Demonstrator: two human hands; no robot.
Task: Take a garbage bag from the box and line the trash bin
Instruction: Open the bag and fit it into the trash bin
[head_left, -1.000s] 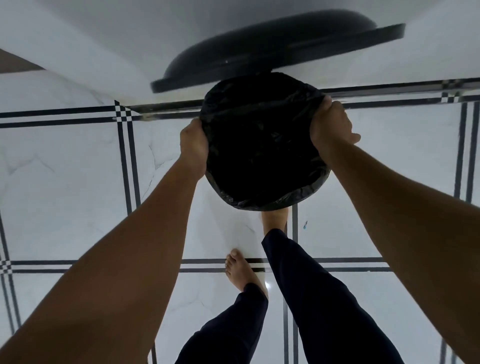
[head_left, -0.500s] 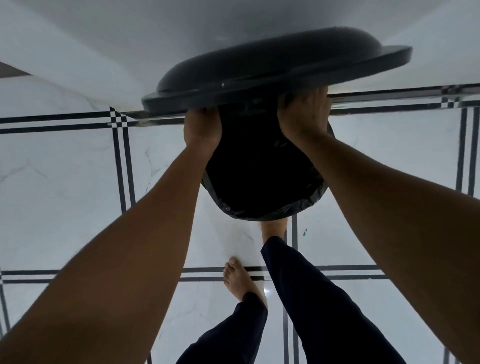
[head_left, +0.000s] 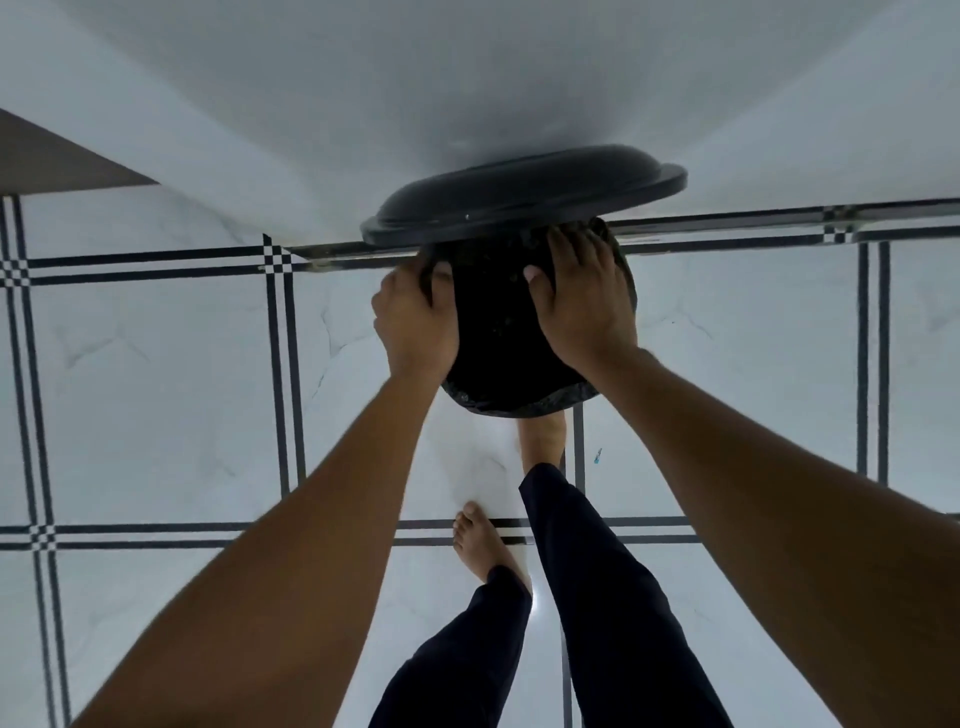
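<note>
The bag (head_left: 511, 353) is black and sits in the bin (head_left: 524, 405), in the middle of the picture on the white floor (head_left: 156, 389). Its edge is folded over the rim at 6 o'clock. The round lid (head_left: 519, 202) stands open at 12 o'clock, over the far rim.

The left hand (head_left: 415, 317) is at 9 o'clock on the rim. Its fingers curl in and pinch the bag there. The right hand (head_left: 584, 296) is at 2 o'clock. It lies flat on the bag with its fingers a little apart, and its thumb points in toward the hole. The fingertips reach under the lid, so I cannot tell what they hold.

I think the step now is to tuck the bag over the far rim. To do it well, pull the edge out and down all the way round, so it is snug. Go gently, or the thin bag may rip. One foot (head_left: 540, 436) is just at the bin's base, maybe on a pedal that keeps the lid up. I cannot tell.
</note>
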